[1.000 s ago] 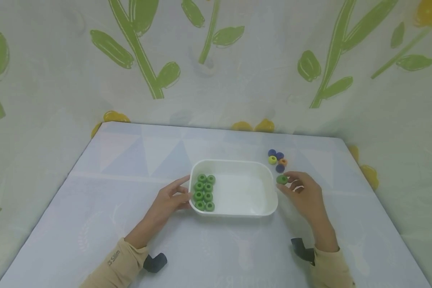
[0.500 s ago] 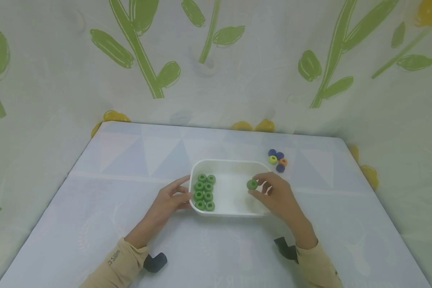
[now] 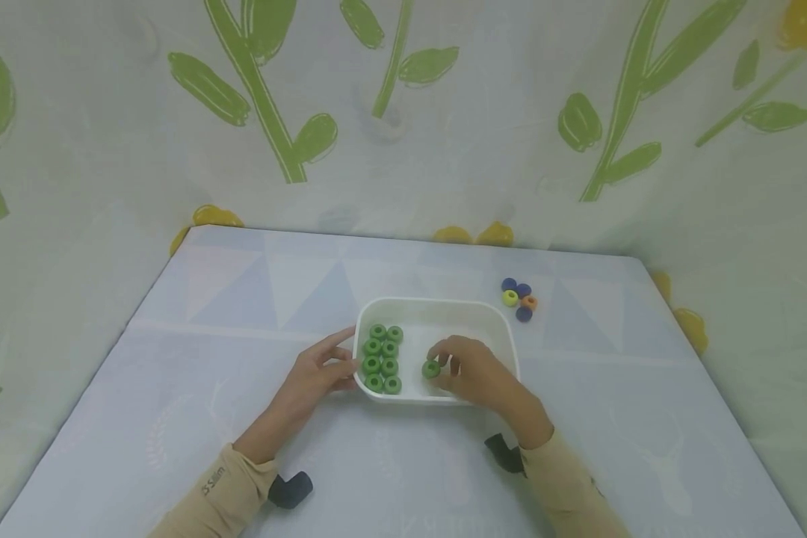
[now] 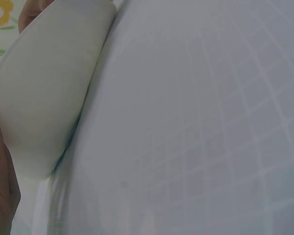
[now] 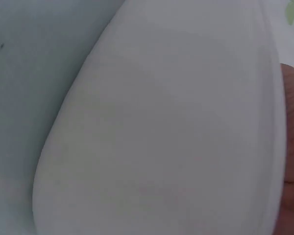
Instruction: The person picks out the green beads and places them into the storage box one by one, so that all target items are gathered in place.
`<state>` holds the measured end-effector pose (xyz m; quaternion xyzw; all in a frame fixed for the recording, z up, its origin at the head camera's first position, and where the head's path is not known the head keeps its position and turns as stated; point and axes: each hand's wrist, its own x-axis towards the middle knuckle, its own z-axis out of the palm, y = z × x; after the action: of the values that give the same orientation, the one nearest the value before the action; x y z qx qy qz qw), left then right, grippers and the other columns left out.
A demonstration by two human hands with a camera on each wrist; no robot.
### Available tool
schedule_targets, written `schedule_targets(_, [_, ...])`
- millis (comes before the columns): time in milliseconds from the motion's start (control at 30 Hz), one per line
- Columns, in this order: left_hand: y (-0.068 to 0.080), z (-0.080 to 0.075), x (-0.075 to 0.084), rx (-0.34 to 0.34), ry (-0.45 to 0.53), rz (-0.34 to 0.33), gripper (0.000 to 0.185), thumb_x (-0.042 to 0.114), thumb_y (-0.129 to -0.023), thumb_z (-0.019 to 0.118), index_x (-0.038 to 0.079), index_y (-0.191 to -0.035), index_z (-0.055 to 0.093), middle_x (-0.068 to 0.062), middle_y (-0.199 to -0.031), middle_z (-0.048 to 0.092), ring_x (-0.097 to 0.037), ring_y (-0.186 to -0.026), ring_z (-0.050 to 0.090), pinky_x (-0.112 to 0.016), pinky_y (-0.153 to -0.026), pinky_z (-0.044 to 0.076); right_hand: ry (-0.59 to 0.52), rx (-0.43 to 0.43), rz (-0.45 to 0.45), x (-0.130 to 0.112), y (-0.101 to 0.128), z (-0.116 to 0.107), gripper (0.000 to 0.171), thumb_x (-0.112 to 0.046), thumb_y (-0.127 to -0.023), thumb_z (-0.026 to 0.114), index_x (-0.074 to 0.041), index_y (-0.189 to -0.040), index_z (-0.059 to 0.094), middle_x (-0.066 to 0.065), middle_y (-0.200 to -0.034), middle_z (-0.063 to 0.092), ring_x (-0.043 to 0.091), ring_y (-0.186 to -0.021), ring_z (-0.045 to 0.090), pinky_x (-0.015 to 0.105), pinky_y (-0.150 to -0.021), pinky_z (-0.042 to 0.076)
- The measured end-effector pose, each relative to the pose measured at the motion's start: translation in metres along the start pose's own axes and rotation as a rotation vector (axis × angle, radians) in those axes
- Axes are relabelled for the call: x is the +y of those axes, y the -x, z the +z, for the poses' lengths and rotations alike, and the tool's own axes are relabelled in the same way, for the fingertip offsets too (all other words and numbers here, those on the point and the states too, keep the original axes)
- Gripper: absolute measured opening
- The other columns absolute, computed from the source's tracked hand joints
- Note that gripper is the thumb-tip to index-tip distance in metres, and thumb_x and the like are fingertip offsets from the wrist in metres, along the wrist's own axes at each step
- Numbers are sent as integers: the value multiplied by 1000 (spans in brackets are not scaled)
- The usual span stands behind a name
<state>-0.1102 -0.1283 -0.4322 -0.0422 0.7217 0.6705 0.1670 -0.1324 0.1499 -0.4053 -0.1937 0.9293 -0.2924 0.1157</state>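
Note:
A white rectangular tray (image 3: 471, 308) with rounded corners sits on the table. Along its left end, several green beads (image 3: 389, 367) with holes stand in two columns. My left hand (image 3: 319, 372) holds the tray's left end, its thumb at the rim. Over the tray's inside, my right hand (image 3: 474, 371) pinches one green bead (image 3: 431, 369) between thumb and fingers, a little right of the columns. In the right wrist view, the tray's outer wall (image 5: 161, 122) hides most of the right hand (image 5: 293, 147) and the bead.
Behind the tray's right corner lies a loose group: dark blue beads (image 3: 524, 314), a yellow bead (image 3: 509, 298) and an orange bead (image 3: 529, 302). The pale patterned table (image 3: 242, 299) ends at a flower-printed backdrop (image 3: 471, 149). Black wrist devices (image 3: 291, 490) hang beneath both sleeves.
My right hand has carried the green bead leftward from outside the tray's right end to over its middle, and toward me. The left hand and the tray have stayed put.

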Motion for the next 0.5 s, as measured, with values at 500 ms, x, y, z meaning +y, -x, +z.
schedule_targets(500, [0,0,-1,-6,3,10,65,11,-94,62,16,-155,39,-9,-109,56,-13,-90,67,-33,-92,62,-7,-156,-35,-7,-22,17,28,-12,-81,82,-17,-107,73,-3,-94,70,12,-88,60,32,-83,55])
